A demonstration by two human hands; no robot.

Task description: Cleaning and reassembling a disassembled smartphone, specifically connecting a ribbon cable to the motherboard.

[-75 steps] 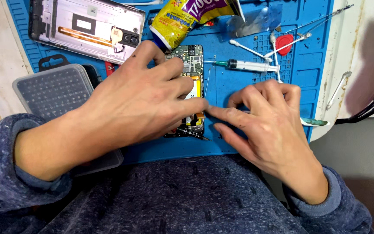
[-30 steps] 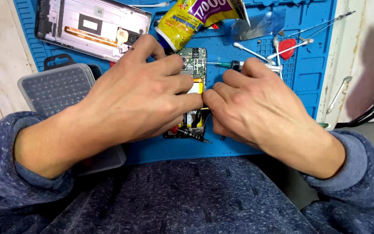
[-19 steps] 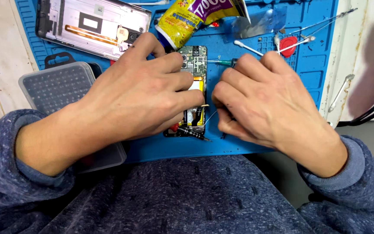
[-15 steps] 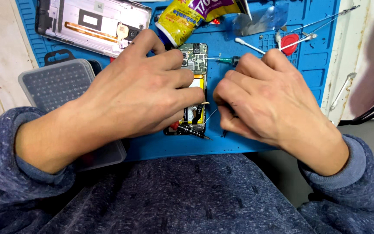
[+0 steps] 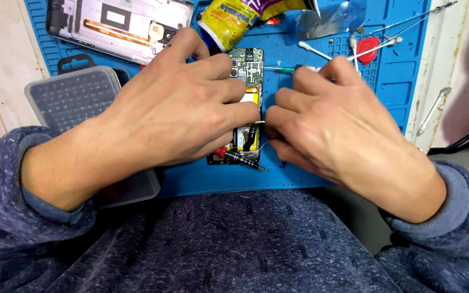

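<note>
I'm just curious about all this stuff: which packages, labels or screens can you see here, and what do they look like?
Glue tube: top centre, yellow with purple, dark cap end.
Phone frame: top left, white-grey rectangle, small label.
Clear plastic case: left, grey, under left forearm.

1. The left hand (image 5: 175, 114) covers most of the opened phone (image 5: 248, 81); only its top end and a narrow strip down its right side show.
2. The right hand (image 5: 332, 125) closes in from the other side — its fingertips nearly meet the left hand's over the strip, leaving only a slim gap.
3. A screwdriver (image 5: 240, 159) lies across the phone's lower end.
4. Above, a yellow glue tube (image 5: 234, 21) and a phone back cover (image 5: 120, 27) crowd the top of the blue mat (image 5: 397, 92).
5. Left, a grey screw box (image 5: 71, 97) sits just beside the left wrist.
6. Right of the knuckles, bare mat lies free — cotton swabs (image 5: 313, 50) and a red pick (image 5: 367, 49) lie further up.
</note>
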